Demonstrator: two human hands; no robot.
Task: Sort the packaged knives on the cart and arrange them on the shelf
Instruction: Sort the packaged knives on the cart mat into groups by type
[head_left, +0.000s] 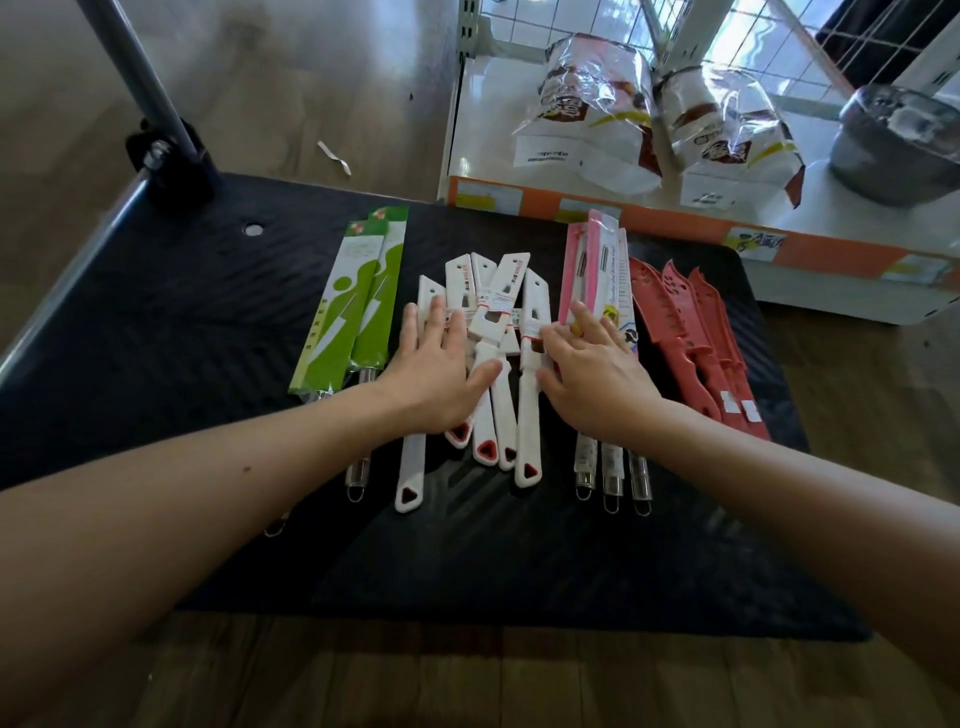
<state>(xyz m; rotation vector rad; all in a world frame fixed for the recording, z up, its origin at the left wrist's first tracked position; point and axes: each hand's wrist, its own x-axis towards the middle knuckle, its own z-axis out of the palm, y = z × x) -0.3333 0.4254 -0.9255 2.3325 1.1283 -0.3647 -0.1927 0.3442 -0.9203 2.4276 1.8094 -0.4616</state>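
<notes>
Both palms flat with fingers straight, gripping nothing: left hand (441, 364) on and right hand (592, 369) beside the fanned white knives (525, 431) mid-cart (156, 322), between green packs (358, 306) and pink packs (587, 270); best squeeze inward evenly to square the pile before the shelf (485, 104)

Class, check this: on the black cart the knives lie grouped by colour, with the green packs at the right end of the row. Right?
No. The head view shows the green packs at the left end of the row; the red knives hold the right end.
</notes>
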